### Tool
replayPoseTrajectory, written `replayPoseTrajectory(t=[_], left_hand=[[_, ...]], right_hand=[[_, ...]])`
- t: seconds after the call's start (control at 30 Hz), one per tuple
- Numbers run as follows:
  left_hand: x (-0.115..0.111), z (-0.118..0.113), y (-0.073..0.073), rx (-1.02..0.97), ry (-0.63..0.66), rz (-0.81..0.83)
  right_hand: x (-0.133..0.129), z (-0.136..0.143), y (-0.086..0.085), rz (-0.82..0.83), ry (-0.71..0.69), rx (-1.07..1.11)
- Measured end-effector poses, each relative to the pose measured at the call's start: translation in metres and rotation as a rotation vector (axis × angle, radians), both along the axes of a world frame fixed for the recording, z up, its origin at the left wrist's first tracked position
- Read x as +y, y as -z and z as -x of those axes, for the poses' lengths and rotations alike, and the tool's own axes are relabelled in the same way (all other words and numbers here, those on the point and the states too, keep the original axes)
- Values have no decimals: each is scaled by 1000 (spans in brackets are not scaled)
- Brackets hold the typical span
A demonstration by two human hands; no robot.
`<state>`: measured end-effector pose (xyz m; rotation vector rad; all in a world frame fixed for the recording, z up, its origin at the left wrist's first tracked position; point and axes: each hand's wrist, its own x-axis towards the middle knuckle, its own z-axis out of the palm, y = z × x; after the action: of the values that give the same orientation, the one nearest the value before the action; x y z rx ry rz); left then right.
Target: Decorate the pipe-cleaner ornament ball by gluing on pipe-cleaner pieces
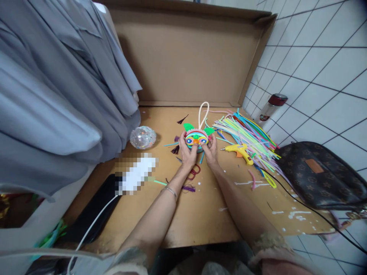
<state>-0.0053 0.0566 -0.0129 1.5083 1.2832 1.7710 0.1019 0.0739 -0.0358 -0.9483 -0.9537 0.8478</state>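
Note:
A colourful animal-face craft [196,134] with green ears, blue eyes and an orange nose is held upright over the middle of the table. My left hand [187,152] grips its left side, and my right hand [211,152] grips its right side; both thumbs press on the front near the nose. From its top rises a cream loop [203,114]. Dark tassels [175,149] lie just left of my left hand. Below the hands are red scissor handles [195,172], partly hidden by my left wrist, and a purple tassel [189,188].
A yellow glue gun [242,152] lies right of my hands, beside many coloured pipe cleaners [249,133]. Its black cable runs past a brown bag [321,179]. At left are a clear ball [142,137], a black object [94,210] and grey cloth [57,76]. Cardboard [189,57] stands behind.

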Motion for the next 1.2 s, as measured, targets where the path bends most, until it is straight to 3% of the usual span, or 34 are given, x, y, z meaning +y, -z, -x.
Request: replayPoseTrajectory(t=[0.33, 0.77, 1.2], left_hand=[[4, 1, 0, -164, 2, 66], [7, -3, 6, -161, -13, -8], [9, -4, 5, -146, -49, -11]], right_hand=[[0, -3, -3, 21, -10, 22], [-4, -4, -6, 32, -14, 26], [2, -9, 4, 10, -28, -6]])
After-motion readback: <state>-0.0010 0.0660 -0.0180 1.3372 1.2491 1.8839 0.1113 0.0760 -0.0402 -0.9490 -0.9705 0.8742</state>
